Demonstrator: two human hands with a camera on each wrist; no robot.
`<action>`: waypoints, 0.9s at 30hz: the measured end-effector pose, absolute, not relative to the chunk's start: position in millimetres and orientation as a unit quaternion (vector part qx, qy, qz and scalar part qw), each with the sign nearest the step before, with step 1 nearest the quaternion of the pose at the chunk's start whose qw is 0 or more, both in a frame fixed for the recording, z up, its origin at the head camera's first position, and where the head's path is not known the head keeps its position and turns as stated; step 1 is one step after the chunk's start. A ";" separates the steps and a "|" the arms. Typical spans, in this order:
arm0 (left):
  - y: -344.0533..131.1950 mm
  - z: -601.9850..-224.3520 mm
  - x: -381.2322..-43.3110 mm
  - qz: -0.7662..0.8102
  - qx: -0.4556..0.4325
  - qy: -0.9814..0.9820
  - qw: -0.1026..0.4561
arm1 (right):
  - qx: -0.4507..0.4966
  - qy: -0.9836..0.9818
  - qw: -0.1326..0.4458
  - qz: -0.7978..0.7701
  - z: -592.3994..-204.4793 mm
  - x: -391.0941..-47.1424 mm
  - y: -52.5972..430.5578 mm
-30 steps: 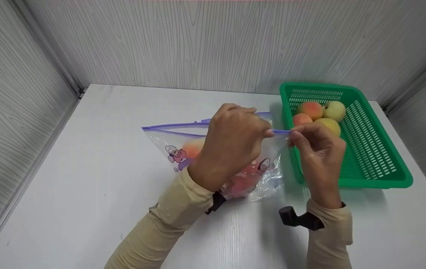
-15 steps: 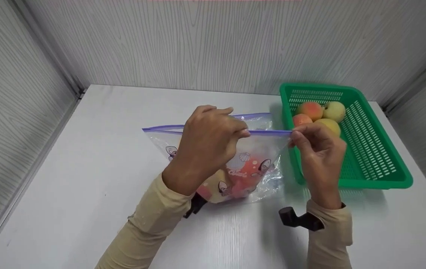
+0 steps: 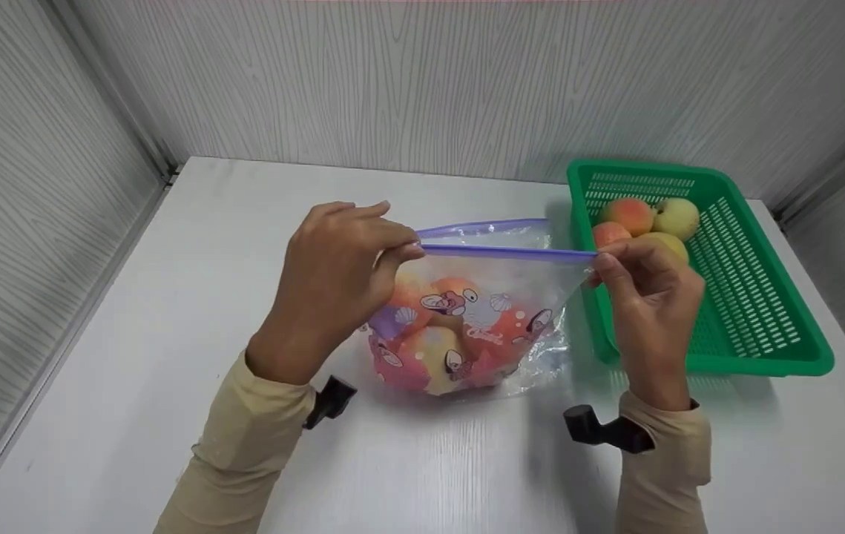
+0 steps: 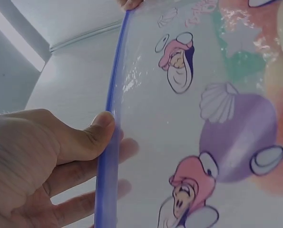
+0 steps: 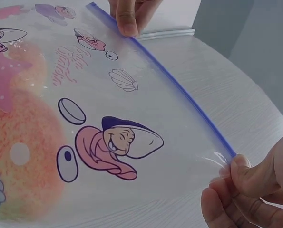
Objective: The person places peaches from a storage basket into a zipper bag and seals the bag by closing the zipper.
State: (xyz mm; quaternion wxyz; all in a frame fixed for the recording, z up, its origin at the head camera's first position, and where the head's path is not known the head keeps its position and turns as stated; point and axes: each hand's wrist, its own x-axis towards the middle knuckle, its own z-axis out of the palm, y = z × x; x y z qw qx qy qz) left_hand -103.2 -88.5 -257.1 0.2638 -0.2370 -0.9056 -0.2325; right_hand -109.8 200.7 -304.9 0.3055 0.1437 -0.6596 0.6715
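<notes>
A clear zip bag [image 3: 500, 285] printed with cartoon shells stands on the table, with several peach-like fruits [image 3: 437, 348] showing through its plastic. My left hand [image 3: 333, 267] pinches the purple zip strip [image 4: 108, 166] near its left part, thumb on one face and fingers behind. At the strip's right end, my right hand [image 3: 652, 311] pinches the bag's corner between thumb and fingers. Between the hands the strip [image 5: 184, 95] runs straight and looks pressed together. My left hand covers the strip's far left end in the head view.
A green basket [image 3: 771, 297] stands at the right, holding several peach-like fruits [image 3: 628, 216]. Behind the held bag lies another purple-stripped clear bag [image 3: 518, 231]. Pale wood-patterned walls [image 3: 422, 89] border the white table [image 3: 192, 311] at the back and sides.
My left hand has slid leftward along the zip strip, from near the right end toward the left. The gap in the bag's mouth has narrowed behind it. My right hand keeps its pinch.
</notes>
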 end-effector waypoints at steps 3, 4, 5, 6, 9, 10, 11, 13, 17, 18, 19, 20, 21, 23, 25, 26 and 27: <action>-98.9 -257.8 -101.2 -0.234 -0.226 -0.908 0.264 | 0.142 -0.662 0.305 0.670 -304.8 -109.7 200.6; -102.1 -258.1 -100.6 -0.235 -0.224 -0.908 0.265 | 0.140 -0.665 0.306 0.666 -304.8 -109.4 200.4; -105.1 -258.3 -100.1 -0.237 -0.222 -0.908 0.265 | 0.138 -0.668 0.307 0.663 -304.8 -109.3 200.2; -108.1 -258.5 -99.5 -0.238 -0.220 -0.908 0.266 | 0.136 -0.672 0.308 0.660 -304.7 -109.1 200.1; -116.8 -259.7 -98.1 -0.245 -0.212 -0.907 0.270 | 0.133 -0.671 0.310 0.660 -305.2 -109.1 200.2; -119.5 -260.1 -97.7 -0.248 -0.209 -0.906 0.271 | 0.134 -0.667 0.309 0.665 -305.5 -109.3 200.4; -122.3 -260.6 -97.3 -0.251 -0.204 -0.906 0.272 | 0.135 -0.662 0.307 0.670 -305.8 -109.5 200.6; -127.5 -261.5 -97.0 -0.255 -0.196 -0.907 0.272 | 0.138 -0.653 0.306 0.679 -306.4 -109.9 201.0; -138.1 -262.9 -96.8 -0.263 -0.184 -0.906 0.275 | 0.143 -0.651 0.310 0.679 -307.2 -110.4 201.1; -141.0 -263.1 -96.5 -0.265 -0.181 -0.906 0.276 | 0.143 -0.653 0.312 0.675 -307.2 -110.6 201.0; -143.9 -263.2 -96.0 -0.267 -0.177 -0.906 0.277 | 0.143 -0.653 0.313 0.675 -307.1 -110.7 201.0; -146.6 -263.4 -95.4 -0.269 -0.174 -0.905 0.278 | 0.143 -0.653 0.313 0.675 -307.1 -110.7 200.9; -149.1 -263.5 -94.7 -0.272 -0.171 -0.905 0.278 | 0.143 -0.653 0.313 0.674 -307.0 -110.7 200.8; -153.2 -263.5 -93.1 -0.276 -0.168 -0.905 0.278 | 0.143 -0.650 0.312 0.678 -306.7 -110.6 200.5; -155.1 -263.4 -91.9 -0.280 -0.164 -0.905 0.277 | 0.144 -0.648 0.309 0.681 -306.3 -110.0 200.4; -155.3 -263.8 -91.8 -0.279 -0.165 -0.904 0.279 | 0.144 -0.652 0.308 0.677 -305.8 -109.6 200.7; -155.3 -264.2 -91.7 -0.278 -0.167 -0.903 0.282 | 0.144 -0.660 0.305 0.671 -305.3 -109.0 201.4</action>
